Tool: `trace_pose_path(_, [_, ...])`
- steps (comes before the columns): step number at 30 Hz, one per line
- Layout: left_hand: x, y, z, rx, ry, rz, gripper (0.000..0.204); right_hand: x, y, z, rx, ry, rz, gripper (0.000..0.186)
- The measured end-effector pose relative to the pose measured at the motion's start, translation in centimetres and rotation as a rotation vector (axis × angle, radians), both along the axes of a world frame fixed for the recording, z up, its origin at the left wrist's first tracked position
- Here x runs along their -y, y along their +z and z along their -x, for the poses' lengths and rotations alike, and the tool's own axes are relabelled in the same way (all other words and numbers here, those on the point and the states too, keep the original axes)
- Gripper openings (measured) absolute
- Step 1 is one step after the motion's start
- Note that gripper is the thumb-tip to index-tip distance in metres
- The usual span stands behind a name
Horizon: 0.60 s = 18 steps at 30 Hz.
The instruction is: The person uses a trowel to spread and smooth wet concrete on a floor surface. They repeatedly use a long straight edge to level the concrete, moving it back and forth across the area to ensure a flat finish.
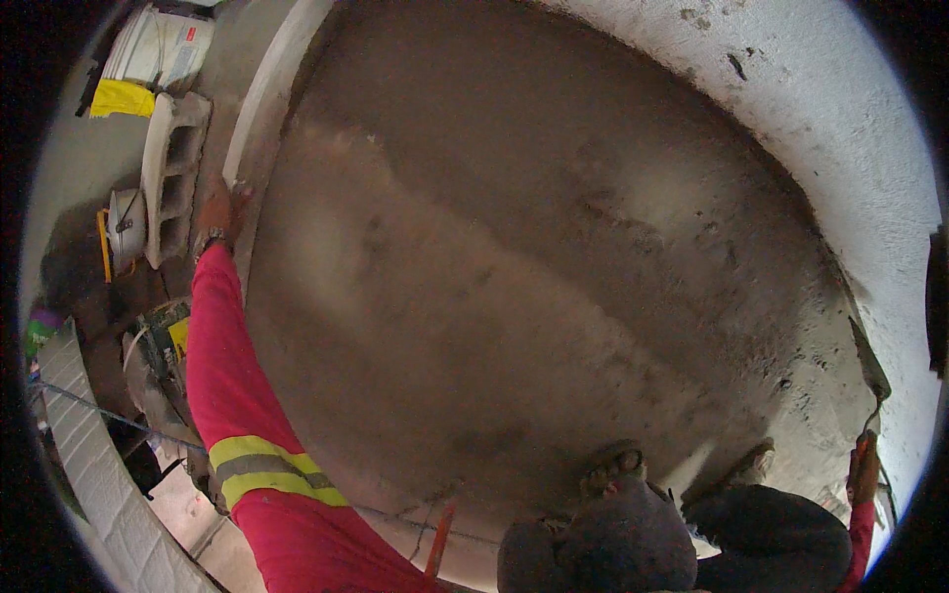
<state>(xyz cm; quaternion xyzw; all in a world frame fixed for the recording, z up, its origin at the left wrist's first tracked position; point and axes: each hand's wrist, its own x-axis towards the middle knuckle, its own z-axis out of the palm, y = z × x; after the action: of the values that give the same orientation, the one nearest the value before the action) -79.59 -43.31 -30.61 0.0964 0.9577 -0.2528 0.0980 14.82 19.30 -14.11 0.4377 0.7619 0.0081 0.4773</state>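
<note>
Grey-brown mortar floor could be gouged if the trowel, grasped by the right hand at the floor's right edge, were tipped, or if balance were lost; left hand rested at left-edge pale curb, its grip indeterminable

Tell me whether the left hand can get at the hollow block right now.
Probably yes: the left hand appears close beside the hollow block, with nothing visible between them, though depth is unclear.
</note>
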Motion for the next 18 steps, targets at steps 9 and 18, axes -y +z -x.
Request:
trace_pose_path(9, [0.1,-0.3,-2.0,-0.001,-0.033,0.045,0.078,-0.9,-1.3,-2.5,-0.408,0.157,-0.037,0.058])
trace_pose_path(18, [-1.1,0.2,-5.1,-0.057,-0.093,-0.025,0.082,-1.3,-2.3,-4.1,-0.426,0.124,0.001,0.061])
